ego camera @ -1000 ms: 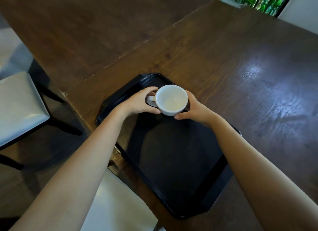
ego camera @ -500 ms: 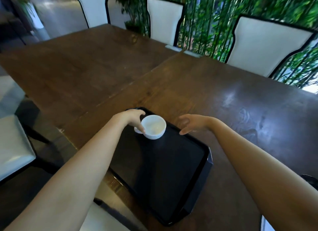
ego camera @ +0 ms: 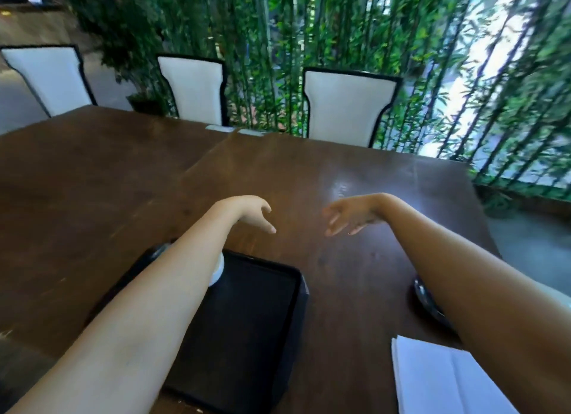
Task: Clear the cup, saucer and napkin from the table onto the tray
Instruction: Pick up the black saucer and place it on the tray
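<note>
The black tray [ego camera: 296, 293] lies on the dark wooden table [ego camera: 340, 172] near its front edge. The white cup [ego camera: 217, 271] stands in the tray's far left corner, mostly hidden behind my left forearm. A dark saucer [ego camera: 425, 299] sits on the table to the right of the tray, partly covered by my right forearm. The white folded napkin [ego camera: 432, 379] lies at the front right. My left hand [ego camera: 255, 213] and my right hand [ego camera: 349, 217] hover above the table beyond the tray, both open and holding nothing.
Three white chairs with black frames [ego camera: 346, 104] stand along the table's far side, backed by a screen of green bamboo [ego camera: 278, 27]. A seam [ego camera: 200, 163] runs between two joined tabletops. The table's right edge drops to the floor [ego camera: 531, 243].
Both hands let go of the cup, which stays in the tray, and lifted forward past the tray. The view tilted up, bringing the chairs, saucer and napkin into sight.
</note>
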Tool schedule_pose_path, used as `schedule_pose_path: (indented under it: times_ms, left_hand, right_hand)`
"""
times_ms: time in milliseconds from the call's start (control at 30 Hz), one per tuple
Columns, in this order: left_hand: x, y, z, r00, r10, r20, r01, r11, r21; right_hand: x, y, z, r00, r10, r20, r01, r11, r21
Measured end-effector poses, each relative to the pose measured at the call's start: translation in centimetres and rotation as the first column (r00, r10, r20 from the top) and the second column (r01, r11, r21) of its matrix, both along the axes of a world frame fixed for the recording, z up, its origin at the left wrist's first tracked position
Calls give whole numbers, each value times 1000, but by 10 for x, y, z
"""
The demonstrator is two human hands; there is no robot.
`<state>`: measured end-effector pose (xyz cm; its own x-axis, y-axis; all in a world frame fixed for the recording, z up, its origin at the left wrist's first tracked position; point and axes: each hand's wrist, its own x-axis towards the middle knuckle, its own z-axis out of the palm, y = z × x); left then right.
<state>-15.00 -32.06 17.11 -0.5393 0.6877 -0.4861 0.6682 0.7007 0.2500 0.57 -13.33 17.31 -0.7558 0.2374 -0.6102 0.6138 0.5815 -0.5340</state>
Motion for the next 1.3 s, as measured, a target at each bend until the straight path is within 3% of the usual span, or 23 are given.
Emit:
schedule_pose_path:
  times_ms: [400, 667, 833, 1000, 1167, 1300]
  left_hand:
    - [107, 170, -24, 943, -334, 10, 333, 942, 44]
    - [163, 238, -56, 903, -422, 78, 420, 907, 40]
    - [193, 263, -86, 896, -416, 155, 418, 908, 19]
    - [218, 269, -123, 902, -388, 188, 398, 917, -17]
    - [237, 260, -155, 913, -340, 224, 347, 938, 10]
    - [252, 245, -176, 946, -256, 201, 238, 965, 111]
  right_hand:
    - [160, 109, -13, 940, -333, 68, 328, 941, 79]
    - [220, 152, -44, 915, -393, 88, 386, 918, 84]
    - [242, 168, -85, 901, -426, 76, 417, 902, 113]
    - [262, 177, -133, 920, -388, 53, 364, 897, 249]
    - [277, 175, -167, 931, -361, -54, 365, 918, 155]
    - [286, 170, -186, 887, -426, -178, 446, 890, 94]
